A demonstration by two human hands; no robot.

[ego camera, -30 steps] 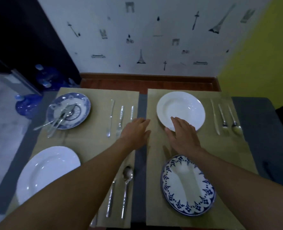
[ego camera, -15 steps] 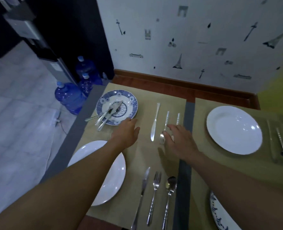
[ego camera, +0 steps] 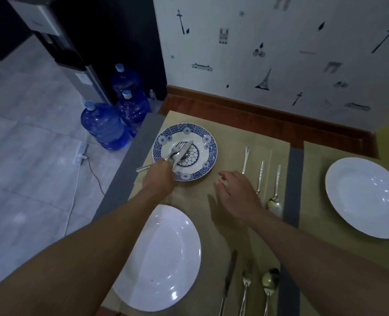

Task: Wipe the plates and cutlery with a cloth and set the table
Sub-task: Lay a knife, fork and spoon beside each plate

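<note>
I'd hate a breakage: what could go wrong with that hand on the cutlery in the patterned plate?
The left hand grips a cutlery bundle; one piece might slip and clatter onto the patterned plate. That plate sits near the table edge above a tiled floor, so a tug could shift it. The right hand hovers open by the laid-out cutlery and might knock it askew.
</note>
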